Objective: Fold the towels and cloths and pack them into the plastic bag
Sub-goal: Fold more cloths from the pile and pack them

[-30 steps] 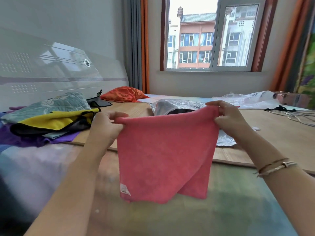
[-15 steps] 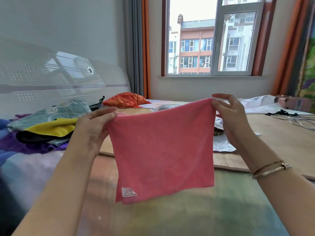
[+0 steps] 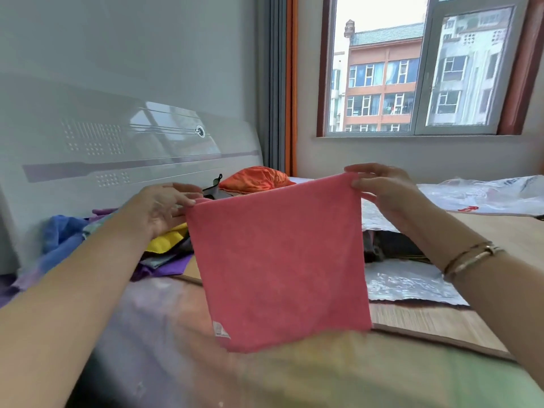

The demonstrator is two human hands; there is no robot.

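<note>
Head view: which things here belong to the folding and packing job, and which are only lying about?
Belong to the job:
pink cloth, pinched by left hand and right hand
pile of cloths
plastic bag

Lying about:
orange cushion
headboard

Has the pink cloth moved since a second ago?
Yes. The pink cloth has risen and spread flat: its top edge now reaches the orange cushion, where earlier it hung well below it.

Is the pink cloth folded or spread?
Spread: the pink cloth hangs flat, its top corners pinched by the left hand and right hand.
</note>
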